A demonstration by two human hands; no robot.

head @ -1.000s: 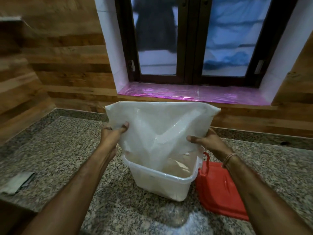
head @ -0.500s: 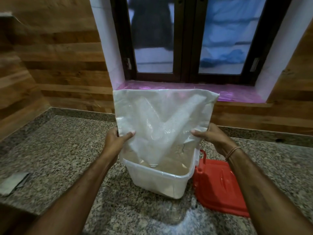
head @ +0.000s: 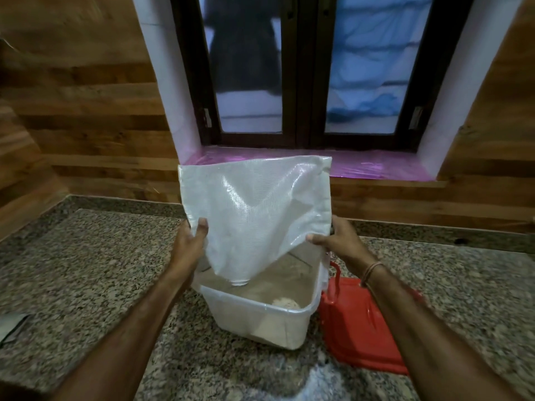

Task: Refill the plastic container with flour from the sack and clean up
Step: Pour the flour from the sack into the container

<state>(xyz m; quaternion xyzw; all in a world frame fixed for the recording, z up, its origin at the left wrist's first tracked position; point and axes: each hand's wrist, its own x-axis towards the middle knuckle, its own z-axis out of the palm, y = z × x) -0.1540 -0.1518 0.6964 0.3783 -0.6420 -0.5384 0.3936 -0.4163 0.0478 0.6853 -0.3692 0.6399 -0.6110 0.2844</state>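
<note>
Woven white sack (head: 254, 209) is hanging limp and probably nearly weightless above the plastic container (head: 254, 325), one corner dipping inside. The left hand (head: 189, 244) and right hand (head: 341, 241) are pinching its slippery-looking side edges, the best hold.

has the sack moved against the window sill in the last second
Yes, upward: the top edge of the sack now overlaps the pink window sill; a second ago it sat just below it. The container has not shifted.
</note>
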